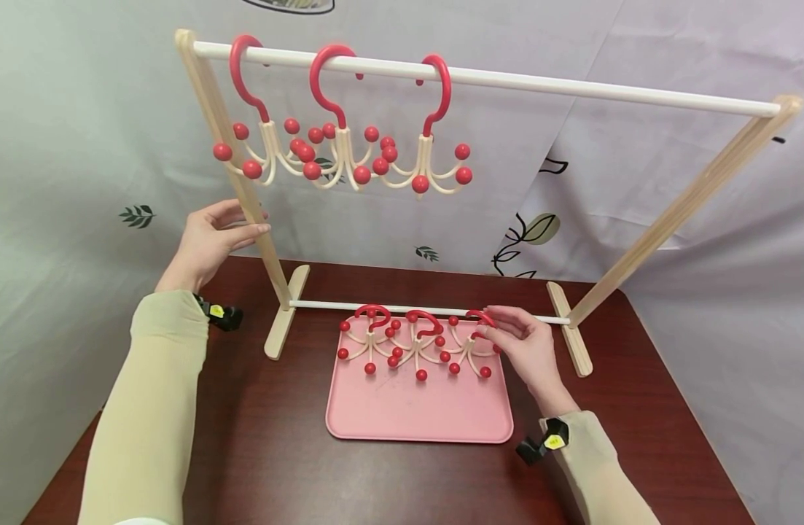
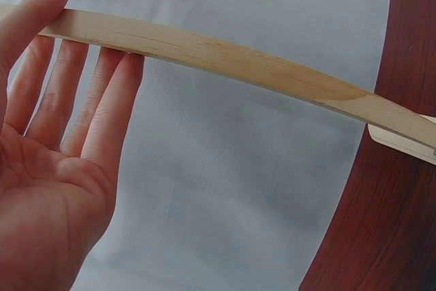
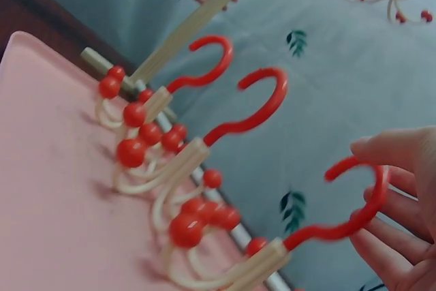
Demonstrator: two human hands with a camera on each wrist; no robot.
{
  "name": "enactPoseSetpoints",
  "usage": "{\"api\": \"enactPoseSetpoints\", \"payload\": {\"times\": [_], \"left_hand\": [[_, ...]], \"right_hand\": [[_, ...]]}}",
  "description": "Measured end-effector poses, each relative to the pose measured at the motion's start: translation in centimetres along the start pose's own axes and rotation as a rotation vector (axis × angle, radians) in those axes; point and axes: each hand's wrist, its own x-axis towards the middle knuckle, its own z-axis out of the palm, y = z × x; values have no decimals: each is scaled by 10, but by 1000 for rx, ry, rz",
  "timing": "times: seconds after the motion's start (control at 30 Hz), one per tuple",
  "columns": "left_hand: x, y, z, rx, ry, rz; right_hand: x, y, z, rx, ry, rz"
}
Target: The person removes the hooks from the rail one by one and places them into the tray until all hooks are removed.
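My left hand (image 1: pixel 208 240) holds the left wooden post (image 2: pixel 225 56) of a rack, thumb on one side and fingertips on the other. At the tray's far right corner, my right hand (image 1: pixel 523 346) has its thumb and fingers around the red hook (image 3: pixel 378 199) of a multi-arm hanger (image 1: pixel 469 350). That hanger still rests on the pink tray (image 1: pixel 418 415). Two like hangers, a middle one (image 1: pixel 418 346) and a left one (image 1: pixel 370 339), stand beside it, hooks up. Their pale arms end in red balls.
Three more such hangers, a left (image 1: pixel 268 142), a middle (image 1: pixel 342 149) and a right one (image 1: pixel 424 157), hang on the white top rail (image 1: pixel 572 86). A lower white bar (image 1: pixel 323 306) runs behind the tray. The right post (image 1: pixel 684 211) slants up from its foot (image 1: pixel 568 332). Patterned cloth (image 1: pixel 388 240) hangs behind.
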Motion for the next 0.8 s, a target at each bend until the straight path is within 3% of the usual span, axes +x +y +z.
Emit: {"api": "enactPoseSetpoints", "payload": {"times": [0.27, 0.6, 0.8], "left_hand": [[0, 0, 0, 0, 1, 2], [0, 1, 0, 3, 8, 0], [0, 1, 0, 14, 9, -6]], "right_hand": [[12, -41, -1, 96, 17, -169], [32, -122, 7, 218, 20, -377], [50, -174, 20, 267, 31, -454]]}}
